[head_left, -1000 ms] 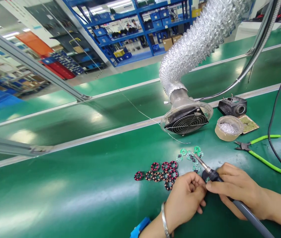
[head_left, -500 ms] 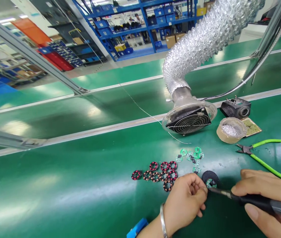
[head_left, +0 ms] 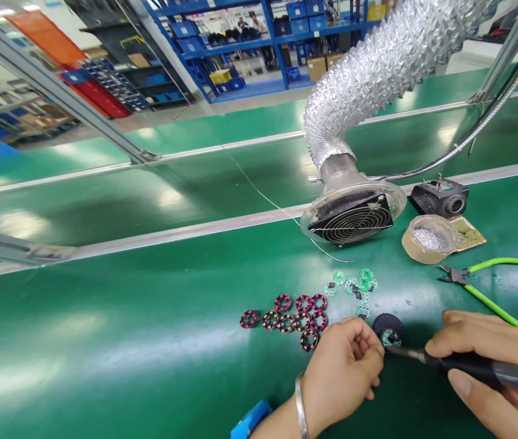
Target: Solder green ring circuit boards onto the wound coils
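Note:
My right hand [head_left: 492, 363] is closed round a soldering iron [head_left: 473, 369] with a black and grey handle. Its metal tip touches the near edge of a small round circuit board [head_left: 392, 339], which sits on a round black pad [head_left: 387, 322]. At the left edge of that board, my left hand [head_left: 350, 366] pinches with thumb and forefinger; what lies between them is hidden. Left of this hand stand several ring-shaped wound coils [head_left: 287, 323], some pink and black, some copper-coloured. Several loose green ring circuit boards [head_left: 359, 285] lie just beyond the pad.
A fume extractor hood [head_left: 354, 219] hangs from a silver duct [head_left: 359, 91], with a strand of thin wire [head_left: 270, 201] before it. Green-handled cutters [head_left: 460, 276], a round tub [head_left: 428, 241], a yellowish sponge [head_left: 469, 235] and a black iron stand [head_left: 442, 197] are at right.
The camera view has shifted slightly. Both hands, the soldering iron and the board keep nearly the same position, the iron's tip still at the board's near edge.

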`<state>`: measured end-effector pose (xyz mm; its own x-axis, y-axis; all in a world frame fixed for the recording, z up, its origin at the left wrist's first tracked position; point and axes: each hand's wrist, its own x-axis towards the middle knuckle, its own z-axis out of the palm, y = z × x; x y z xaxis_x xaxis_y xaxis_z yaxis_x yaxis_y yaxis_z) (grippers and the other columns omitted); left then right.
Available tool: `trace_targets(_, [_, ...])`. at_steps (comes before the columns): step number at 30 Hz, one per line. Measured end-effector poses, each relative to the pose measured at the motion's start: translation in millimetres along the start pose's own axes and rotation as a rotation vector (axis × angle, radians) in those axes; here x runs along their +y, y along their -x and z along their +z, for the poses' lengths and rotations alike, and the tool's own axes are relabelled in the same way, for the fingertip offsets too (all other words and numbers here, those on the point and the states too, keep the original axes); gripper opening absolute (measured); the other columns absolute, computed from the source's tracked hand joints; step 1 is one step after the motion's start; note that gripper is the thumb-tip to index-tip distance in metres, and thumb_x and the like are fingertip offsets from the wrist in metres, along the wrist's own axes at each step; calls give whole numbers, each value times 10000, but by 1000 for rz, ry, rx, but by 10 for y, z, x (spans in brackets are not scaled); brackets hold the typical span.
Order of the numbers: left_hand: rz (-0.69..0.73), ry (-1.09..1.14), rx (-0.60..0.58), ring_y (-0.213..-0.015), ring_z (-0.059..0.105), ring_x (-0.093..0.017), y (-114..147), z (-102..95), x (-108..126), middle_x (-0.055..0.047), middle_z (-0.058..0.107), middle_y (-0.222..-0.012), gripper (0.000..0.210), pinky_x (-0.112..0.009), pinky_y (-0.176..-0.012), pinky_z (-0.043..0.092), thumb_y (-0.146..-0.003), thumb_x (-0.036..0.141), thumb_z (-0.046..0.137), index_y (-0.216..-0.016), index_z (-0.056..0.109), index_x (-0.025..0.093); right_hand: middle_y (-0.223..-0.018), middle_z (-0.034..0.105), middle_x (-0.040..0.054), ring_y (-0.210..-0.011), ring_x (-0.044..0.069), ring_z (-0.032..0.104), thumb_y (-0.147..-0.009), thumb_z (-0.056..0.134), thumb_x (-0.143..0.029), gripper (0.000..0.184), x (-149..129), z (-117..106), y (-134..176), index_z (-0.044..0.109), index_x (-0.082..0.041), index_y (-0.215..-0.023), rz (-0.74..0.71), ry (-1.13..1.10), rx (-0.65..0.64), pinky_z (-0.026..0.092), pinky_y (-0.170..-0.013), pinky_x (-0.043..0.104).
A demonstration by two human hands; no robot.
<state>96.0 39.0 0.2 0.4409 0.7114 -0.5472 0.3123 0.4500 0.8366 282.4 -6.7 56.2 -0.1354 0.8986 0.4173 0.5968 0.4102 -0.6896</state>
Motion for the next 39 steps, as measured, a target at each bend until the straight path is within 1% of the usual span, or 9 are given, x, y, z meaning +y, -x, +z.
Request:
trace_targets(5, [16,-17,1,-404,527,-73,9,-4,-6,63,491,-503,59,-124,-323,413,-724,172,575,-683,536,154,-632,635,30,-566,205,648,-862,508,-215,165,36,26,16,666,-246,-825,-12,0,46,507,-482,296])
trace_targets(9, [21,-30,7,-401,527,-74,9,-3,-7,61,491,-502,63,-124,-325,411,-723,174,573,-676,534,157,-630,637,22,-557,195,645,-848,522,-201,144,35,38,8,657,-242,-821,0,11,3,503,-484,287])
trace_targets(13, [38,-35,7,-394,520,-71,9,-3,-12,59,491,-498,73,-123,-324,408,-731,186,569,-675,531,159,-619,631,19,-528,188,631,-864,498,-198,153,9,44,-6,638,-250,-827,-24,-21,57,482,-452,291])
trace_targets(17, [50,-44,12,-403,521,-70,11,0,-4,54,494,-505,69,-123,-331,418,-730,189,568,-680,533,156,-636,631,31,-558,210,646,-873,510,-208,143,17,50,19,644,-259,-873,-21,-16,22,492,-461,320])
trace_targets(21, [65,-55,17,-408,521,-70,23,0,6,53,490,-514,64,-127,-332,422,-719,187,569,-675,532,159,-666,640,42,-630,241,667,-883,511,-268,147,82,21,83,654,-267,-916,-27,6,78,525,-519,342])
trace_targets(26, [56,-58,24,-413,527,-79,29,5,12,54,491,-510,57,-141,-337,431,-718,183,555,-672,529,163,-737,667,41,-706,249,681,-871,566,-293,121,143,-77,148,655,-267,-950,-17,62,17,561,-638,355])
trace_targets(30, [51,-58,24,-416,529,-86,13,8,-8,53,492,-506,56,-152,-346,429,-715,177,554,-669,525,166,-776,670,45,-714,248,681,-869,562,-282,137,151,-134,139,634,-267,-984,-13,67,27,555,-614,349])
trace_targets(35, [65,-65,-3,-432,512,-84,23,-14,-20,51,496,-554,45,-173,-382,431,-728,188,562,-718,521,174,-777,656,45,-646,189,653,-884,514,-189,249,237,-89,56,579,-241,-1118,-63,32,11,525,-526,293])
trace_targets(39, [221,-303,116,-472,467,-63,61,-9,44,39,517,-723,249,-193,-447,391,-647,130,651,-866,542,179,-766,662,-1,-537,106,596,-911,487,-123,303,361,97,24,555,-227,-1187,-67,-64,123,505,-495,219])
